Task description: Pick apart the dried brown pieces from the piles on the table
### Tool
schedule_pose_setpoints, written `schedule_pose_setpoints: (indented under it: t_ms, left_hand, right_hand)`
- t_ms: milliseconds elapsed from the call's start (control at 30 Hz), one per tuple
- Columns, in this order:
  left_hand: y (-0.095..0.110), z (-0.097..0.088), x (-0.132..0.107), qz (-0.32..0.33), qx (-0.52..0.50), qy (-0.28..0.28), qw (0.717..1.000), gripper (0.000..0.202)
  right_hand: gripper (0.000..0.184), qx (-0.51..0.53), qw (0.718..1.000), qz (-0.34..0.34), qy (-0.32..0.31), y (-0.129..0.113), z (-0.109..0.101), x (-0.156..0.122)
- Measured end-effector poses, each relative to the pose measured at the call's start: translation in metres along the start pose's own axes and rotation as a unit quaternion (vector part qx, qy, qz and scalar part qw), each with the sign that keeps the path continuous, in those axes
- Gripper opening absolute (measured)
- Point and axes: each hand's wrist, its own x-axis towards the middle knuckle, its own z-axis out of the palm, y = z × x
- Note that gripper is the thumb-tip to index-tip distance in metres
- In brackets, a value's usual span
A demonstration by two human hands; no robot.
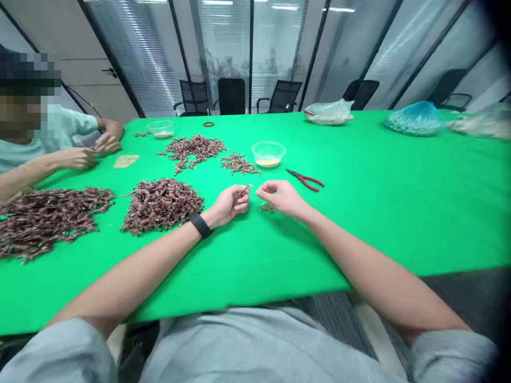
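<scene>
My left hand [230,205], with a black band on its wrist, is closed in a pinch on a small pale brown piece [249,186] that sticks out past the fingertips. Just to the right, my right hand [281,198] has thumb and fingertips pressed together, slightly apart from that piece; whatever it pinches is too small to make out. Below the right fingers lies a little heap of light brown bits [267,207]. A large pile of dried, reddish-brown twisted pieces [162,205] lies left of my left hand. A smaller scatter of the same pieces [239,164] lies beyond both hands.
Red-handled pliers [306,180] lie beside a clear plastic bowl [269,148] holding pale yellow bits. More brown piles [195,150] spread leftward. A co-worker's hands [90,154] work at left near pale bits [126,161] and another bowl [160,127]. Bags [329,113] stand far right on the green table.
</scene>
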Motion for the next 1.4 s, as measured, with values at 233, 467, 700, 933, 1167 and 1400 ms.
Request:
schedule_pose_setpoints:
  t_ms: [233, 467, 700, 933, 1167, 1400]
  left_hand:
    - [-0.001, 0.001, -0.004, -0.073, -0.028, -0.092, 0.993, 0.022]
    - [-0.003, 0.0, -0.004, -0.1, 0.003, -0.125, 0.987, 0.025]
    - [-0.013, 0.005, -0.003, 0.048, 0.062, -0.044, 0.996, 0.022]
    - [-0.018, 0.003, -0.002, 0.079, 0.087, -0.033, 0.993, 0.037]
    - [-0.017, 0.004, -0.002, 0.075, 0.068, -0.014, 0.995, 0.026]
    - [-0.017, 0.004, -0.001, 0.067, 0.057, -0.007, 0.996, 0.015]
  right_hand:
    - [0.016, 0.005, 0.989, -0.15, -0.003, -0.003, 0.005, -0.002]
    - [0.011, -0.044, 0.979, -0.2, 0.013, -0.001, 0.007, -0.001]
    - [0.018, -0.054, 0.988, -0.13, 0.06, 0.006, 0.004, 0.005]
    - [0.013, -0.098, 0.987, -0.098, 0.082, 0.01, 0.004, 0.007]
    - [0.011, -0.125, 0.984, -0.098, 0.086, 0.009, 0.004, 0.007]
    - [0.007, -0.141, 0.978, -0.111, 0.108, 0.009, 0.003, 0.006]
